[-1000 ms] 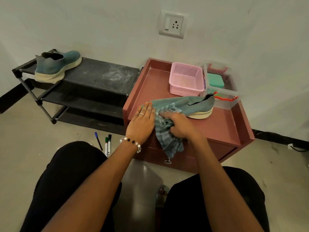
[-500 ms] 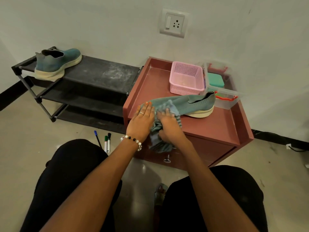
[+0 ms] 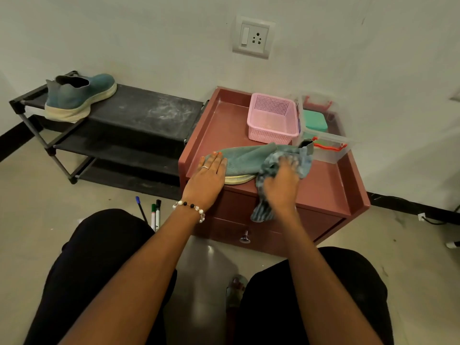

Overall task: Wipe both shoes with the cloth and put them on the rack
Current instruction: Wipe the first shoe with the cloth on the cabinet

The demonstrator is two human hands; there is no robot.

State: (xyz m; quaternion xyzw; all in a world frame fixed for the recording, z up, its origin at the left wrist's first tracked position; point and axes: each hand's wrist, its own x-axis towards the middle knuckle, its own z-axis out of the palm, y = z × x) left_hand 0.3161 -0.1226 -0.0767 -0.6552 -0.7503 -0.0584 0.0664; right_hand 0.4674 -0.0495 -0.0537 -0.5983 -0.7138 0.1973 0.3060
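On knit shoe (image 3: 245, 158) — (striped) cloth (image 3: 278, 163)

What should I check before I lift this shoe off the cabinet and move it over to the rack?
1. Room on the rack top shelf beside the first shoe: ok, bare shelf to its right.
2. Left hand on the second shoe: ok, lying flat on the toe, but not gripping yet.
3. Cloth off the shoe: not ok, the right hand presses it over the heel end.
4. Wiping finished: cannot tell, the right hand is blurred.
5. Pink basket and clear box close behind the shoe: ok if you lift toward the left.
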